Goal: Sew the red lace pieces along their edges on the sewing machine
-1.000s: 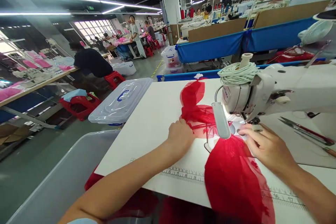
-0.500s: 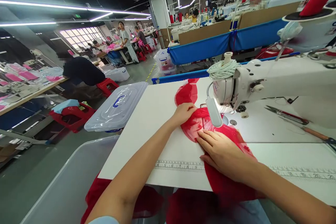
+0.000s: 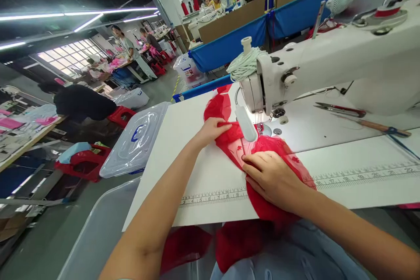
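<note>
Sheer red fabric point(image 3: 229, 148) with small darker motifs lies on the white sewing table point(image 3: 197, 175). It passes beside the needle area of a white sewing machine point(image 3: 315, 59) and hangs over the front edge. My left hand point(image 3: 210, 132) pinches the fabric left of the needle, thumb and fingers closed. My right hand point(image 3: 272, 177) lies on the cloth nearer to me, its bent fingers pressed together at the fabric's edge. A white lamp point(image 3: 246, 124) partly hides the needle and presser foot.
A printed ruler point(image 3: 213, 198) runs along the table front. Dark snips point(image 3: 341, 109) and a wooden-handled tool point(image 3: 377, 127) lie right. Left stand a lidded clear box point(image 3: 136, 138) and a translucent bin point(image 3: 101, 223). Other people work at tables behind.
My view has turned and tilted. The right fingers, flatter before, are now more bent at the cloth's edge. My left hand keeps its pinch on the fabric.
</note>
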`<state>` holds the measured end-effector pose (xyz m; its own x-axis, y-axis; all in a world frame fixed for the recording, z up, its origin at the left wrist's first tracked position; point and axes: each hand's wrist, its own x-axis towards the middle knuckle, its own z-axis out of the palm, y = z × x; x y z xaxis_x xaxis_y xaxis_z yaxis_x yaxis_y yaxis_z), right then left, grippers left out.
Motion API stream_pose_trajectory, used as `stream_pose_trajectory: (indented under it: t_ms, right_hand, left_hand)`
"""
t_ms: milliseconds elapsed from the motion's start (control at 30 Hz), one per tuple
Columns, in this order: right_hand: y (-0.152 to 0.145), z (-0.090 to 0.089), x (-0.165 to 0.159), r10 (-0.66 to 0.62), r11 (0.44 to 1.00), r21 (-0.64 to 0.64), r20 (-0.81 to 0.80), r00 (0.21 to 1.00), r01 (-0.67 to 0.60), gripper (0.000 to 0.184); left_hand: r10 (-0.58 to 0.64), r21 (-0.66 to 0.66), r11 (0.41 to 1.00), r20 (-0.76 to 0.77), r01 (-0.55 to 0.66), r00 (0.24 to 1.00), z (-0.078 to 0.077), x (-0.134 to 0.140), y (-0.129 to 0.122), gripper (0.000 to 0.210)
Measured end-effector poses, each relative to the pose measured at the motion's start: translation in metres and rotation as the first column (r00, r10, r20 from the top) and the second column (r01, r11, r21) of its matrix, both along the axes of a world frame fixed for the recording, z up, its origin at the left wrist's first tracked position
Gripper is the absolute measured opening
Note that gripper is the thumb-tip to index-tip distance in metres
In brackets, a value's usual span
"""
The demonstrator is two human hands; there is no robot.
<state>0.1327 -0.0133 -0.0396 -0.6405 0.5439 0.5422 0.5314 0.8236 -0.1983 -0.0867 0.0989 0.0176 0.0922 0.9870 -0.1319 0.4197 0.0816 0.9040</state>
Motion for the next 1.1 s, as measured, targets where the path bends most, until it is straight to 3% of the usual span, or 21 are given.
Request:
stream_pose_trajectory:
  t_ms: [267, 667, 833, 1100]
  right_hand:
    - [0.001, -0.004, 0.001, -0.049, 0.999, 0.008, -0.014, 0.999, 0.049, 0.02]
    - [0.003, -0.008, 0.001, -0.076, 0.997, 0.032, 0.0, 0.997, 0.075, 0.022]
    - [0.002, -0.006, -0.003, -0.129, 0.991, -0.011, 0.042, 0.991, 0.13, 0.012]
    - [0.003, -0.009, -0.005, -0.16, 0.987, -0.004, 0.042, 0.986, 0.16, 0.016]
  left_hand:
    - [0.161, -0.122, 0.984, 0.321, -0.128, 0.933, -0.01, 0.021, 0.01, 0.02]
    - [0.325, -0.384, 0.911, 0.45, -0.148, 0.832, -0.015, 0.018, 0.014, 0.009]
    - [0.3, -0.388, 0.916, 0.493, -0.102, 0.816, -0.014, 0.02, 0.007, 0.013]
    - [0.186, -0.344, 0.939, 0.528, 0.008, 0.829, -0.015, 0.029, -0.014, 0.01]
